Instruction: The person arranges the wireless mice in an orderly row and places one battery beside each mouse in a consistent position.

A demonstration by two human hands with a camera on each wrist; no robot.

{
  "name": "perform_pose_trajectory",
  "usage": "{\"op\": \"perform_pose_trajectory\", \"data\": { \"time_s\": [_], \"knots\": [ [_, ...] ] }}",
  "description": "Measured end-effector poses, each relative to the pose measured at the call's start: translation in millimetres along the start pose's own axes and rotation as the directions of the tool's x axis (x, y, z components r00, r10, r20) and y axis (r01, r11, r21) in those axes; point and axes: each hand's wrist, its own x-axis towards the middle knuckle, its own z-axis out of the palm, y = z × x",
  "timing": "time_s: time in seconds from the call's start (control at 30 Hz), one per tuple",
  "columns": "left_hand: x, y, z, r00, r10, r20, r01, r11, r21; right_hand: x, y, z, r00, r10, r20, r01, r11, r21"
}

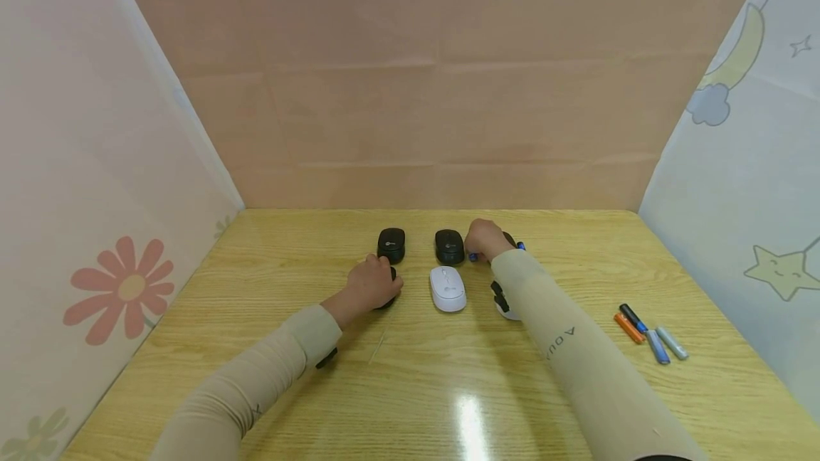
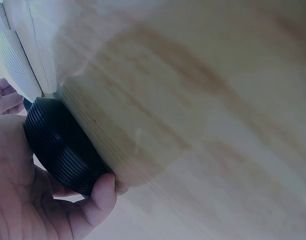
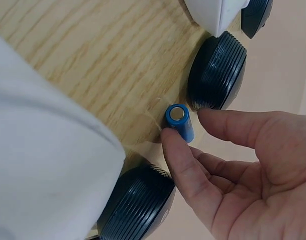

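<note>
My left hand [image 1: 371, 283] grips a black computer mouse [image 2: 62, 145] by its sides; in the head view the hand covers most of it. My right hand [image 1: 485, 239] is low over the table beside another black mouse [image 1: 450, 246]. In the right wrist view a blue battery [image 3: 179, 122], its round end towards the camera, sits between thumb and fingers. One fingertip [image 3: 172, 137] touches or nearly touches it, while the thumb looks slightly apart. A white mouse [image 1: 448, 289] lies between the hands. A further black mouse [image 1: 510, 239] is partly hidden by the right hand.
One black mouse [image 1: 391, 245] stands behind the left hand. Under the right sleeve a white mouse [image 1: 508, 312] is partly covered. A second blue battery [image 1: 521, 245] shows past the right wrist. Several batteries, among them an orange one [image 1: 629, 328], lie at the table's right.
</note>
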Motion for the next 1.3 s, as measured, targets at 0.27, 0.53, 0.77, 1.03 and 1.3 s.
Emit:
{"op": "perform_pose_trajectory", "data": {
  "time_s": [0.27, 0.53, 0.77, 1.03, 1.3],
  "knots": [
    [-1.2, -0.2, -1.1, 1.0, 0.004, -0.014, -0.003, 1.0, 0.006, -5.7, 0, -7, 1.0, -0.016, 0.018, 0.016, 1.0, 0.003],
    [-2.2, -0.1, -2.6, 1.0, -0.007, 0.003, 0.007, 1.0, 0.023, -15.3, 3, -27, 0.997, -0.08, -0.014, 0.08, 0.996, 0.025],
    [-2.7, 0.5, -2.6, 1.0, -0.001, 0.002, 0.001, 1.0, 0.019, -28.3, 11, -38, 0.994, -0.107, 0.037, 0.106, 0.994, 0.034],
    [-1.8, -0.1, -2.2, 1.0, -0.003, 0.005, 0.003, 1.0, 0.013, -42.3, 25, -49, 0.986, -0.163, 0.019, 0.164, 0.987, -0.007],
    [-3.0, -0.2, -2.4, 1.0, -0.012, -0.003, 0.012, 1.0, 0.006, -57.2, 37, -61, 0.975, -0.222, 0.014, 0.223, 0.972, -0.069]
  ]
}}
